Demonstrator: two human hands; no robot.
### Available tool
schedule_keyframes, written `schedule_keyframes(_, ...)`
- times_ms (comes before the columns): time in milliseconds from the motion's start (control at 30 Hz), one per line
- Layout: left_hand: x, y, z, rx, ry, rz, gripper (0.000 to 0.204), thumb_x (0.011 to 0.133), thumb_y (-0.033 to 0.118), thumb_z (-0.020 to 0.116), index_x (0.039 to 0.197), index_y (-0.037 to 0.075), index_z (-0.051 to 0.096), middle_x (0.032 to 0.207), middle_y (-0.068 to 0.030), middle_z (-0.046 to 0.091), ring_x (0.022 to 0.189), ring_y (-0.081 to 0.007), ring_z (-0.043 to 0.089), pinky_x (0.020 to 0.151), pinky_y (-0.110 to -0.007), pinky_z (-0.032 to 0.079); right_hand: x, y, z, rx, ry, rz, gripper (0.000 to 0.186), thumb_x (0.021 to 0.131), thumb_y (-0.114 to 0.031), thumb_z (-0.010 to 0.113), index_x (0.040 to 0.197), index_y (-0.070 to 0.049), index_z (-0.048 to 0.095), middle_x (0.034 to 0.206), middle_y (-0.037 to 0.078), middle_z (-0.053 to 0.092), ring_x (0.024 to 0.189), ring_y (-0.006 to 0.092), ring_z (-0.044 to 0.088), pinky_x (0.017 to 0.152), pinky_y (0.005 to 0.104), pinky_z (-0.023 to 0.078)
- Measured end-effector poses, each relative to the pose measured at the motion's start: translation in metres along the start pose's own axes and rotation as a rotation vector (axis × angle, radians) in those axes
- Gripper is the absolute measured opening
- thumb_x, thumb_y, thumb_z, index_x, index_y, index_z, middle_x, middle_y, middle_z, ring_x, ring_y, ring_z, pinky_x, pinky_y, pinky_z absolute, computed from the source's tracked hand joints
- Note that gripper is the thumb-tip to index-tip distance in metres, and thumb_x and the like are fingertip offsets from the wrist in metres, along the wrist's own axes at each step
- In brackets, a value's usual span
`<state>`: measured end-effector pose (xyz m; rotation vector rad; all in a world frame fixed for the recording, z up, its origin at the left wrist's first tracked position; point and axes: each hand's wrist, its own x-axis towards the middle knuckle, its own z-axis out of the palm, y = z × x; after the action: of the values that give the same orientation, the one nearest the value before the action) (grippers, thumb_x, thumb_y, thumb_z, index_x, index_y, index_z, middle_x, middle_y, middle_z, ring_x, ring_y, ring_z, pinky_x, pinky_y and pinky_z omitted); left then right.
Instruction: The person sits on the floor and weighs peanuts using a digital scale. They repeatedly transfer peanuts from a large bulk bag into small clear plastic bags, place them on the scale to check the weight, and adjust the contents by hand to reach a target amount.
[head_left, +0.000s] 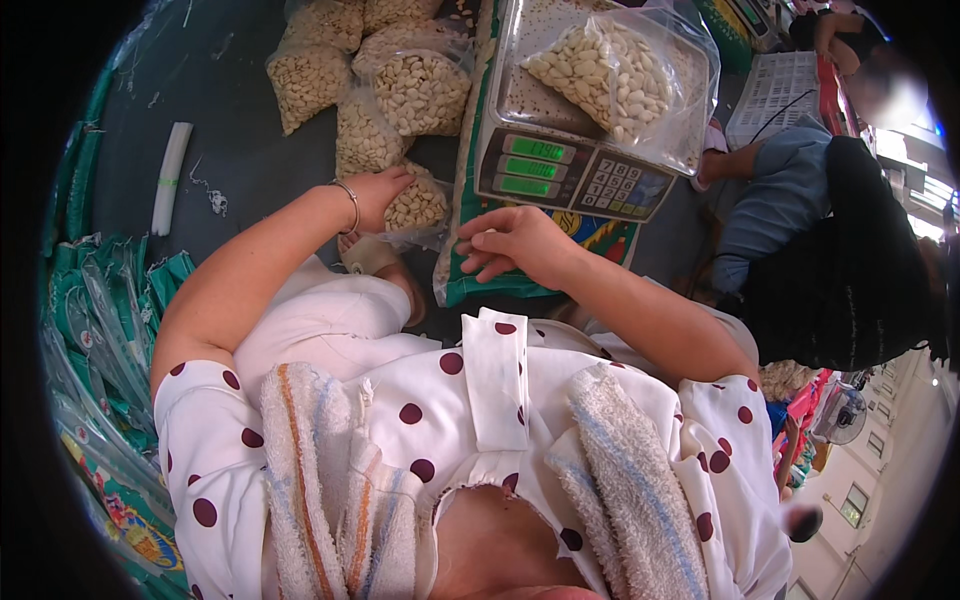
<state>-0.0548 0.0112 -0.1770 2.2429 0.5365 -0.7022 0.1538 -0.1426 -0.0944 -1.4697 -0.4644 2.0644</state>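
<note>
Dark floor (240, 110) spreads toward ten o'clock. Left fingers (398, 180) touch a clear bag (415, 208) of pale seeds, grip unclear; right fingers (485, 222) are apart.

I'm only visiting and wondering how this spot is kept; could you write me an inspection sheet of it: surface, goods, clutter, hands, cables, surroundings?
Surface: dark ground; green printed sacking shows under the scale.
Goods: several clear bags of pale seeds lie grouped left of the scale; another bag lies on its metal pan.
Clutter: white tube or roll, white string scraps, green sacks at left.
Hands: left hand on the nearest seed bag, firmness unclear; right hand free, fingers loosely curled.
Cables: thin dark line by the white crate, possibly a cord.
Surroundings: person in blue jeans at right; fan beyond.
</note>
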Motion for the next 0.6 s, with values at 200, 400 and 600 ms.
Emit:
schedule_keyframes(200, 0.001, -0.006, 0.006, 0.012, 0.001, -0.026, 0.091, 0.059, 0.011, 0.071, 0.139, 0.006, 0.029, 0.142, -0.0147, 0.031, 0.117, -0.0338, 0.048, 0.095, -0.036, 0.043, -0.087, -0.095, -0.009, -0.122, 0.145, -0.451, 0.023, 0.089, -0.005, 0.054, 0.109, 0.005, 0.058, 0.097, 0.014, 0.064, 0.081, 0.0213, 0.067, 0.064, 0.0271, 0.057)
schedule_keyframes(400, -0.003, -0.007, 0.008, 0.016, 0.065, 0.024, 0.085, 0.059, 0.008, 0.069, 0.136, 0.005, 0.033, 0.135, -0.0132, 0.038, 0.108, -0.0344, 0.053, 0.088, -0.038, 0.046, -0.136, -0.187, -0.066, -0.642, 0.654, -0.894, 0.027, 0.088, -0.006, 0.056, 0.113, 0.002, 0.059, 0.100, 0.016, 0.065, 0.076, 0.0177, 0.067, 0.060, 0.0244, 0.056)
schedule_keyframes(600, 0.008, -0.007, 0.004, 0.029, 0.077, 0.077, 0.085, 0.059, 0.007, 0.068, 0.136, 0.004, 0.033, 0.134, -0.0137, 0.038, 0.109, -0.0350, 0.053, 0.089, -0.038, 0.045, -0.108, -0.205, -0.107, -0.933, 0.708, -0.743, 0.040, 0.086, -0.004, 0.056, 0.125, 0.002, 0.050, 0.115, 0.013, 0.060, 0.078, 0.0146, 0.066, 0.060, 0.0225, 0.053)
